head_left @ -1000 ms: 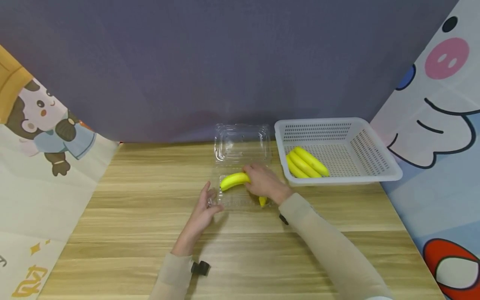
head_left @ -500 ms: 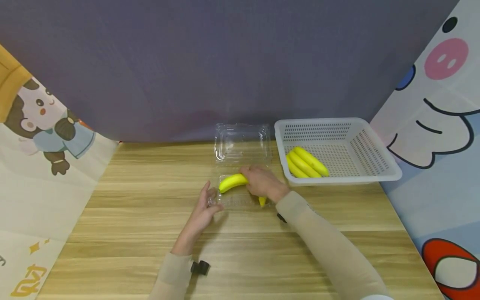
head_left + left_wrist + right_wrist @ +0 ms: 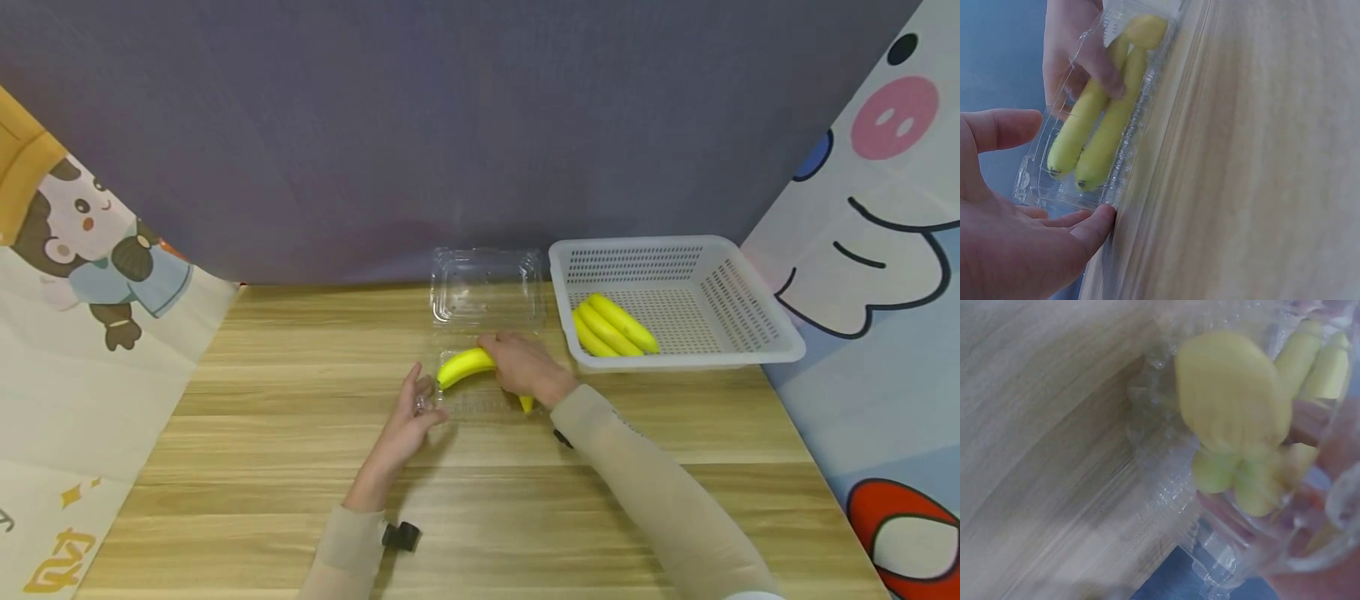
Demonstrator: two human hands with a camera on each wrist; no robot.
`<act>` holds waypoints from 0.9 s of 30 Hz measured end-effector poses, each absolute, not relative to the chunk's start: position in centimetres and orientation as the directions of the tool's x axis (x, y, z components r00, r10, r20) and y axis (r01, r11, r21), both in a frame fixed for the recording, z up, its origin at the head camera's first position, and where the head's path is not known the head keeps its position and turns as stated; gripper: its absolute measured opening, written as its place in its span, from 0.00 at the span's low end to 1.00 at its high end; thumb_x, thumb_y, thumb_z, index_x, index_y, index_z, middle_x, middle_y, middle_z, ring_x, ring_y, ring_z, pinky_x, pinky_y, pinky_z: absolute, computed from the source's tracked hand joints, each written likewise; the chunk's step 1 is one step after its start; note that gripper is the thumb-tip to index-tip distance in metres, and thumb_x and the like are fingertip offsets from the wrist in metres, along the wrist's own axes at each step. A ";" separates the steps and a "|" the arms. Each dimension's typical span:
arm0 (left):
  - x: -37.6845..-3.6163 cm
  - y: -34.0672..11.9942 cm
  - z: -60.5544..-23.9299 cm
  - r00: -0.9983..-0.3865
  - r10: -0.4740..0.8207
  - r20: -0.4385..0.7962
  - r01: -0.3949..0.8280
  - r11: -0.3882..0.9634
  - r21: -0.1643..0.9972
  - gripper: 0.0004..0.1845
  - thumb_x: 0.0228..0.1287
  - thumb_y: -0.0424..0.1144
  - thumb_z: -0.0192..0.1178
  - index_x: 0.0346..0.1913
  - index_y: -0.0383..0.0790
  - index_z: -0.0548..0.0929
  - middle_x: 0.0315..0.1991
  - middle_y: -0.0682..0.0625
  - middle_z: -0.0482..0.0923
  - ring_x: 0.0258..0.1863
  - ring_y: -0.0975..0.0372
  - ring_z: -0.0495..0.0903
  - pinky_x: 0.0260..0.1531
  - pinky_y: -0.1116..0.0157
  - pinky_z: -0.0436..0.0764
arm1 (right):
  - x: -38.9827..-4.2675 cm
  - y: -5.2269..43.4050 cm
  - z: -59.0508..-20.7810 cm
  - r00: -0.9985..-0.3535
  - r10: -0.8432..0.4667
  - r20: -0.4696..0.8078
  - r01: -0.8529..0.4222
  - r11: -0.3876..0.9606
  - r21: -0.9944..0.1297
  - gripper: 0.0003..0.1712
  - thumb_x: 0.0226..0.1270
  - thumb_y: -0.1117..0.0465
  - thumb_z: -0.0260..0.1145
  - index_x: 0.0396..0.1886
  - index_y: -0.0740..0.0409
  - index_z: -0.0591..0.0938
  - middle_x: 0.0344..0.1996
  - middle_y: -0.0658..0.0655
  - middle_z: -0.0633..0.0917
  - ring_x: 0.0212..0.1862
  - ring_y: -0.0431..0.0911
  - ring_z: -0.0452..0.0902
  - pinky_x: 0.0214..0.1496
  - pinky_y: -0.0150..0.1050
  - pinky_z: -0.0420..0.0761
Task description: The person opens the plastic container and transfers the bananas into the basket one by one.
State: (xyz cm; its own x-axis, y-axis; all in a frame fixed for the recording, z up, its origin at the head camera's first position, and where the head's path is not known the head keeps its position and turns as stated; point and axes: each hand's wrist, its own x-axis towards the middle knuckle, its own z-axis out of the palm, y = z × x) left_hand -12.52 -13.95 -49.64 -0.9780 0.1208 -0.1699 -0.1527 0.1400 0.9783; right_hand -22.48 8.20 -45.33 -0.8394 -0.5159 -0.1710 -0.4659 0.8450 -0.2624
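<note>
A clear plastic clamshell box [image 3: 480, 408] lies on the table with its lid [image 3: 487, 287] folded back. Inside its tray are two yellow bananas [image 3: 465, 365], side by side and seemingly joined at a thick stem end. My right hand [image 3: 525, 365] grips these bananas from above, its thumb across them in the left wrist view, and covers their middle in the head view. Against the left end of the box rests my left hand [image 3: 401, 437], thumb near the front corner and index finger straight. In the right wrist view the yellow stem end [image 3: 1232, 394] is blurred.
To the right of the box stands a white perforated basket [image 3: 690, 360]. Several yellow bananas [image 3: 611, 325] lie in its left part. A dark grey wall [image 3: 480, 125] rises behind the wooden table [image 3: 300, 400], and printed panels flank both sides.
My right hand has shifted slightly left with the bananas, and their left end sits a little lower in the tray. The left hand has stayed in place.
</note>
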 end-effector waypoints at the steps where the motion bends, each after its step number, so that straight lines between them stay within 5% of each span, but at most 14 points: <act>1: -12.5 -13.9 -49.7 -0.978 0.120 -0.169 -0.152 0.140 0.978 0.53 0.64 0.33 0.64 0.83 0.48 0.41 0.79 0.38 0.53 0.76 0.41 0.54 0.73 0.39 0.54 | -22.5 8.2 -45.3 -0.839 -0.519 -0.161 -0.471 0.843 -0.261 0.32 0.65 0.70 0.64 0.67 0.45 0.73 0.57 0.57 0.81 0.56 0.52 0.79 0.55 0.51 0.83; 9: -12.5 -13.9 -49.8 -0.977 0.124 -0.173 -0.155 0.144 0.977 0.53 0.64 0.32 0.63 0.83 0.48 0.40 0.79 0.38 0.52 0.77 0.41 0.53 0.74 0.39 0.53 | -22.5 8.3 -45.0 -0.829 -0.552 -0.086 -0.517 0.816 -0.258 0.25 0.65 0.69 0.65 0.60 0.47 0.76 0.43 0.51 0.82 0.43 0.46 0.78 0.42 0.42 0.83; 27: -12.5 -13.9 -49.5 -0.976 0.131 -0.173 -0.154 0.143 0.978 0.53 0.64 0.34 0.64 0.83 0.49 0.40 0.79 0.38 0.52 0.76 0.40 0.54 0.73 0.39 0.54 | -22.0 8.8 -43.4 -0.825 -0.564 -0.039 -0.534 0.800 -0.275 0.27 0.64 0.67 0.67 0.61 0.48 0.74 0.49 0.52 0.83 0.45 0.47 0.79 0.43 0.42 0.84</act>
